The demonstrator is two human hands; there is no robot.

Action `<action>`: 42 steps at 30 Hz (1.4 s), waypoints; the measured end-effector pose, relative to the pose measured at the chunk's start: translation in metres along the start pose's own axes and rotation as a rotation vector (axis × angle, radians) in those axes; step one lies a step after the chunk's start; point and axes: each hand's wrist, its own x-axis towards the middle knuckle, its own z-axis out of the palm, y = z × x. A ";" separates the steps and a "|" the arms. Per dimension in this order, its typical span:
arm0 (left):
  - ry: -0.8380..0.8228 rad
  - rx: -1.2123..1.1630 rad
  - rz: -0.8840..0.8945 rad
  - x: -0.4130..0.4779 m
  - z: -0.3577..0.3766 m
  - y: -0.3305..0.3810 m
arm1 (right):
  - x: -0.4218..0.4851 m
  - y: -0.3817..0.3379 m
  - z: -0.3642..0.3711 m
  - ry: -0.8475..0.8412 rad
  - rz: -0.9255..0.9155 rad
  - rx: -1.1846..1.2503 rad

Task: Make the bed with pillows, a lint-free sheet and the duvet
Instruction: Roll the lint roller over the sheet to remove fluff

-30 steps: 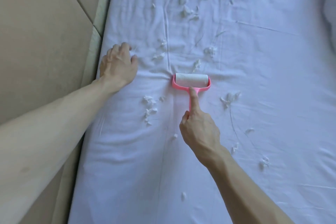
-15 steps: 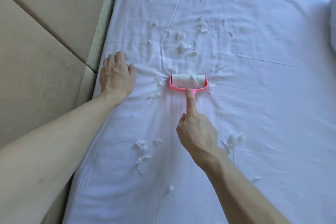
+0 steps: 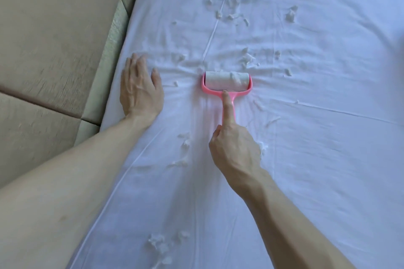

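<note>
Pink lint roller clasped by right hand; left hand spread flat on sheet.

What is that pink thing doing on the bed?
A person is cleaning the white sheet with a pink lint roller. The right hand grips its handle, with one finger stretched along it. The left hand lies flat on the sheet near the bed's edge. Some fluff sticks to the roll, but many white fluff bits lie scattered ahead of the roller and nearer the person, so the sheet is not yet lint-free.
</note>
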 end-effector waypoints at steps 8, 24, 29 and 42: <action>0.158 0.072 0.086 0.030 0.021 -0.008 | 0.072 -0.023 -0.013 0.035 -0.016 0.028; 0.233 0.136 0.144 0.024 0.035 -0.010 | 0.166 -0.063 -0.032 0.119 -0.014 0.060; 0.243 0.119 0.150 0.026 0.037 -0.010 | 0.190 -0.077 -0.039 0.124 -0.020 0.097; 0.243 0.106 0.156 0.027 0.037 -0.010 | 0.219 -0.091 -0.067 0.073 -0.015 0.038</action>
